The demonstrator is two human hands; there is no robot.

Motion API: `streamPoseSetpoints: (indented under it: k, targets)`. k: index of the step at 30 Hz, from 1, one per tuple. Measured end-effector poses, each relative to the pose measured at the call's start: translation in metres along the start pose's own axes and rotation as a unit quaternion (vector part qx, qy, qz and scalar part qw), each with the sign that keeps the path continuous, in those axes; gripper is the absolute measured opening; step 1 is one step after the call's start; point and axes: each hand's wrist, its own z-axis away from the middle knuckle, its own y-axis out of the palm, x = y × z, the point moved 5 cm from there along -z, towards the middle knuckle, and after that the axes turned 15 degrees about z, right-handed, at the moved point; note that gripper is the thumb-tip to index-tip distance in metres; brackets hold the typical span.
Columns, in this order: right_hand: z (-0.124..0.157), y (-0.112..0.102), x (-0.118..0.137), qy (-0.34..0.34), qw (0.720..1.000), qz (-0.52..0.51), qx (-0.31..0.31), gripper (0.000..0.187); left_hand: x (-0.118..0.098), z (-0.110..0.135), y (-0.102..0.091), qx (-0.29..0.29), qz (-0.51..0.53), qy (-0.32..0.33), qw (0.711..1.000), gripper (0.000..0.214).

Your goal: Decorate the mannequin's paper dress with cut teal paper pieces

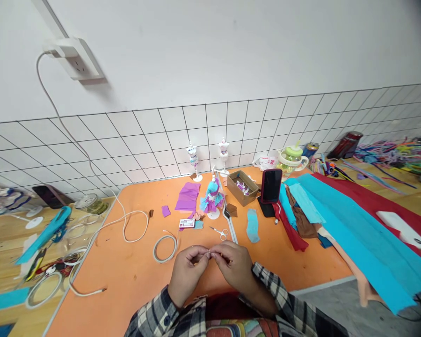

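My left hand (185, 273) and my right hand (233, 267) meet low over the orange table (126, 262), fingertips pinched together on something tiny that I cannot make out. Both wrists wear plaid sleeves. Just beyond the hands lie small scissors (220, 231) and a coil of white wire (164, 247). Farther back stands a small mannequin in a teal and purple dress (212, 196), with purple paper (187, 196) to its left.
Two bare mini mannequins (194, 161) stand by the tiled wall. A cardboard box (243, 187), a phone on a stand (271, 186) and a green cup (292, 159) sit behind. Teal, red and brown crepe sheets (351, 224) cover the right. A white cable (126, 224) trails from a wall socket.
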Motion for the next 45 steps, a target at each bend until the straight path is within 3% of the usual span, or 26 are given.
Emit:
streamPoseSetpoints:
  k: [9,15,21,31,39,43,45]
  targets:
    - [-0.002,0.001,-0.004,0.027,0.999,-0.015,-0.015,0.015,-0.001,-0.002,0.003,0.018,-0.012,-0.025,0.999,0.019]
    - [-0.004,-0.004,-0.006,0.068,0.997,-0.023,-0.016,0.012,-0.001,-0.002,0.002,-0.002,-0.032,-0.046,0.998,0.020]
    - [-0.002,-0.003,-0.004,0.036,0.999,-0.009,-0.020,0.009,-0.005,-0.001,0.000,-0.016,-0.114,0.000,0.993,0.019]
    - [-0.004,-0.005,-0.001,-0.001,0.998,0.049,0.036,0.010,-0.018,0.006,0.005,0.040,-0.253,0.072,0.964,0.017]
    - [-0.004,0.011,-0.014,0.143,0.977,-0.133,0.085,0.013,-0.012,0.006,0.006,0.029,-0.191,0.055,0.980,0.015]
    - [-0.002,0.015,-0.018,0.171,0.956,-0.214,0.107,0.020,-0.013,0.004,0.004,0.028,-0.152,0.050,0.987,0.015]
    - [-0.002,0.011,-0.018,0.155,0.965,-0.189,0.095,0.022,-0.013,0.004,0.005,0.038,-0.134,0.049,0.989,0.017]
